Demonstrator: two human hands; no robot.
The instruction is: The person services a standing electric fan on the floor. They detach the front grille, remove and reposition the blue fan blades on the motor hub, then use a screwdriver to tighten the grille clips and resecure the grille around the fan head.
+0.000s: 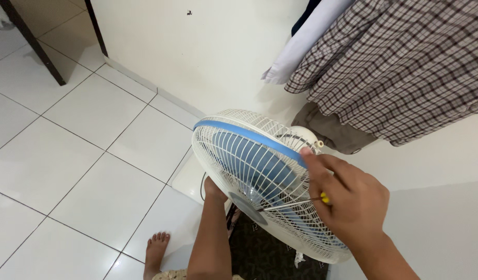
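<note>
A white electric fan (234,150) with a wire grille, a blue rim band (249,136) and blue blades stands tilted in front of me. My right hand (353,202) is closed around a screwdriver with a yellow handle (324,198). Its thin shaft runs across the grille towards the grey centre hub (248,207). My left hand (214,189) comes up from below and holds the grille's lower left rim, its fingers hidden behind the wires.
A plaid garment (400,67) and a white cloth (301,46) hang on the wall right above the fan. My bare foot (156,249) rests on the white tiled floor (93,171). Under the fan lies a dark patterned mat (265,254). A dark door frame (34,44) stands far left.
</note>
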